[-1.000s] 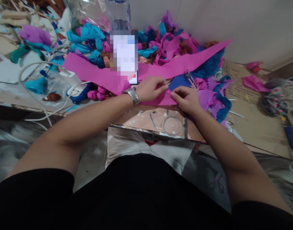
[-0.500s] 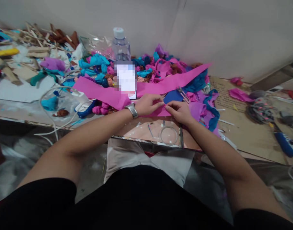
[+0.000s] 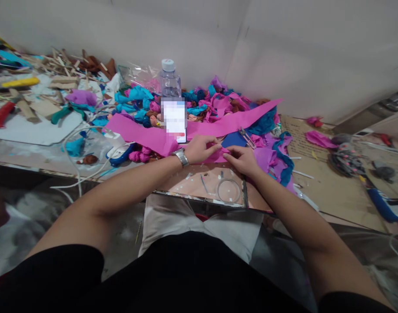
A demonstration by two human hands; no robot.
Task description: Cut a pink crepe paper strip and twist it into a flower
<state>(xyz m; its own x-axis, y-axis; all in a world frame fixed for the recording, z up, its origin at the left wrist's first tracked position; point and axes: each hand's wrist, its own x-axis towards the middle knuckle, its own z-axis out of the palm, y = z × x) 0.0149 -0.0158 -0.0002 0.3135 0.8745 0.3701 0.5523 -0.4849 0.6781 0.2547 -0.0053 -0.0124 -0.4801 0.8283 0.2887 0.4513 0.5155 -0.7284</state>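
Observation:
Pink crepe paper (image 3: 217, 157) is pinched between the fingertips of both hands above the front of the table. My left hand (image 3: 201, 148), with a metal watch at the wrist, has its thumb and fingers closed on the paper. From the other side, my right hand (image 3: 243, 159) grips it close by, partly covering it. Long pink paper strips (image 3: 138, 132) lie behind and to the left. Thread snips (image 3: 247, 138) rest on a blue piece of paper (image 3: 233, 140) just beyond my right hand. A clear ring, perhaps a tape roll (image 3: 228, 191), lies near the table edge.
A phone (image 3: 174, 119) leans before a plastic bottle (image 3: 170, 78), amid several crumpled paper pieces. White cables (image 3: 77, 174) trail over the front edge at left. Pliers (image 3: 64, 114) and wood scraps (image 3: 65, 65) lie far left. Written-on cardboard (image 3: 311, 158) covers the right side.
The camera view has tilted slightly, so the table sits a little lower in the picture. Both hands keep their hold on the pink paper, with the fingers shifting only slightly.

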